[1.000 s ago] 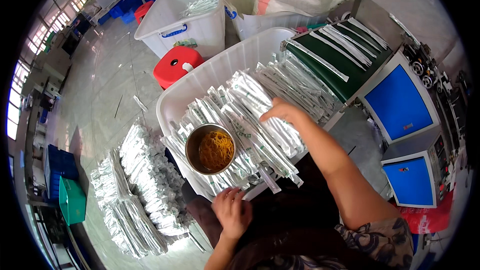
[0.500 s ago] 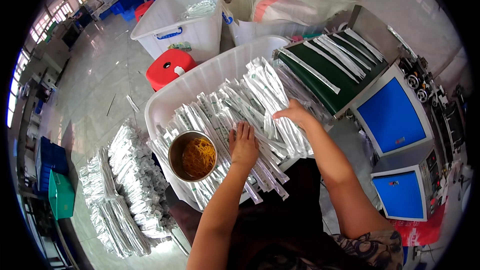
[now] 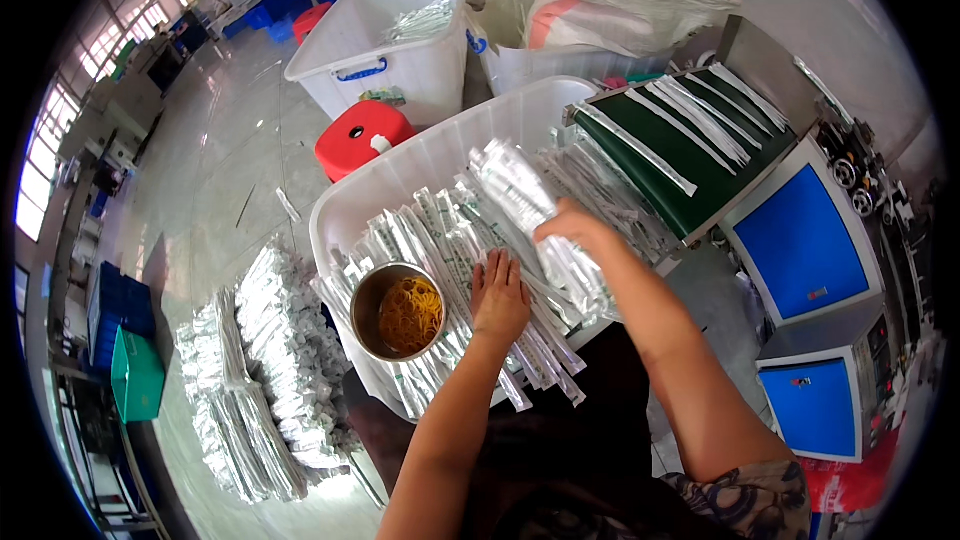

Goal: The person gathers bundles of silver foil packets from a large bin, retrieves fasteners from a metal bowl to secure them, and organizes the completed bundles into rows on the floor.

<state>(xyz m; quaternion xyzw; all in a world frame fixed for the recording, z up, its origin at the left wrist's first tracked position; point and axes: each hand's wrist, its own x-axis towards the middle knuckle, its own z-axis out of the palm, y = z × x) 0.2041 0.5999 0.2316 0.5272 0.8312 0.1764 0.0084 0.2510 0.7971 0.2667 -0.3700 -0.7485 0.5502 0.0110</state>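
My right hand (image 3: 580, 230) is closed around a bundle of long silvery-white packets (image 3: 512, 185), blurred at its far end. To its left, my left hand (image 3: 500, 302) lies with its fingers stretched out on other long packets (image 3: 428, 220) that fill a translucent white tub (image 3: 322, 215). Some of their near ends stick out over the tub's near rim. Resting on the packets, left of my left hand, is a round steel bowl (image 3: 366, 308) with yellow and orange rubber bands (image 3: 412, 315) inside.
A green conveyor belt (image 3: 665, 175) at the right carries several packets (image 3: 690, 115). Beside it stands a machine with blue panels (image 3: 800, 240). Heaped packet bundles (image 3: 285, 360) lie on the floor at left. Beyond the tub are a red stool (image 3: 355, 140) and a white bin (image 3: 400, 80).
The bundle in my right hand has swung left, and packets behind it now show beside the belt. My left hand stays on the packets. The whole view has shifted slightly.
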